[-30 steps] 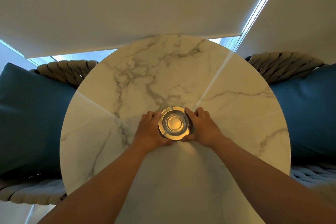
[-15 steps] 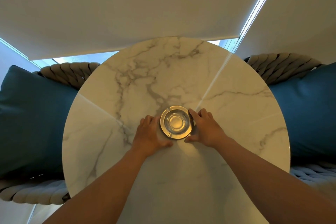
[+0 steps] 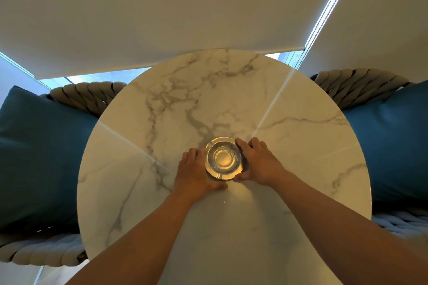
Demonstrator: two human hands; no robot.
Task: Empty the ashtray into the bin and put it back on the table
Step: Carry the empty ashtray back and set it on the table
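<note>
A round clear glass ashtray (image 3: 223, 158) stands near the middle of a round white marble table (image 3: 301, 146). Its bowl looks empty. My left hand (image 3: 196, 172) cups its left side, thumb curled under the near rim. My right hand (image 3: 258, 161) cups the right side, fingers on the far rim and thumb at the near rim. Both hands hold the ashtray between them. No bin is in view.
Woven rope chairs with dark teal cushions flank the table, one on the left (image 3: 44, 157) and one on the right (image 3: 393, 141). A cream roller blind (image 3: 162, 11) hangs behind the table, with a bead chain (image 3: 324, 14) at the right.
The two hands and the ashtray have stayed almost still on the table; the right fingers have spread slightly further around the rim. The view has shifted a little.
</note>
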